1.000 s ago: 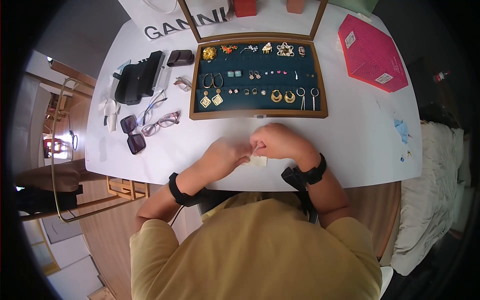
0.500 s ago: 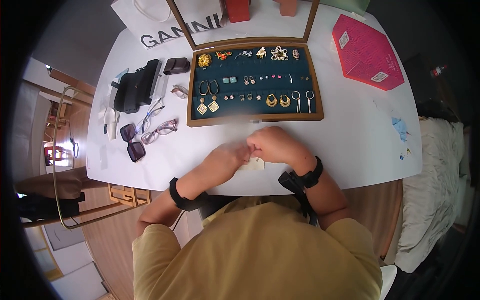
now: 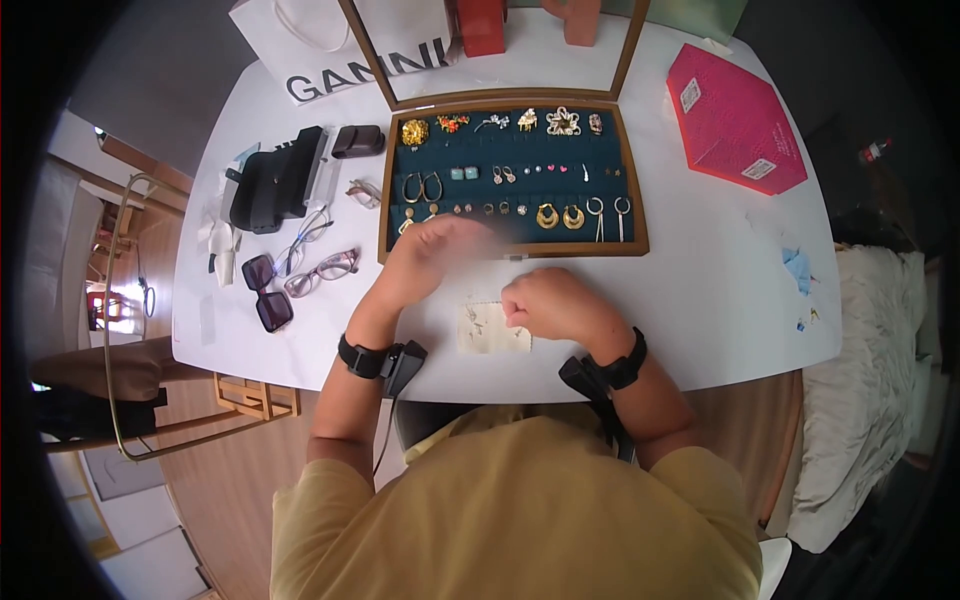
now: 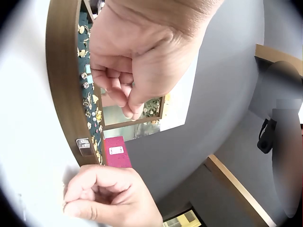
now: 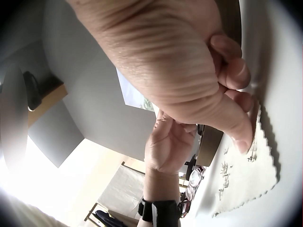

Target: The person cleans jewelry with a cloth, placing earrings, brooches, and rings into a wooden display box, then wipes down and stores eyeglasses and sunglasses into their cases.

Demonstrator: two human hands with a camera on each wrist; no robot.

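Across the table point(image 3: 720, 300), work shifts caseward: left hand point(image 3: 425, 262), fingertips together, hold unclear, has left cloth point(image 3: 485, 335) for case point(image 3: 590, 249); right hand point(image 3: 560, 303) pinches cloth.

1. Display box point(image 3: 515, 253): 1. Top row, ornaments point(image 3: 563, 122): 6.
2. Middle row: dark hoops point(image 3: 411, 187), 2; turquoise squares point(image 3: 457, 173), 2; short drops point(image 3: 497, 174), 2; pink hearts point(image 3: 551, 168), 2.
3. Bottom row: gold crescent hoops point(image 3: 547, 223), 2; long ring-topped drops point(image 3: 599, 225), 2. Rest partly covered.
4. Cream cloth point(image 3: 490, 340): 1. Bits of metal point(image 3: 477, 321) on it: several, too small to count.
5. Sunglasses point(image 3: 272, 310): 1 pair. Clear-lensed glasses point(image 3: 325, 270): 3 pairs, one partly blurred.
6. Cases: black point(image 3: 270, 190), 1; brown point(image 3: 358, 141), 1.
7. Pink box point(image 3: 735, 120): 1; white labels point(image 3: 691, 94), 2.
8. Lettered bag point(image 3: 290, 40): 1.
9. Wristbands point(image 3: 363, 357): 2.
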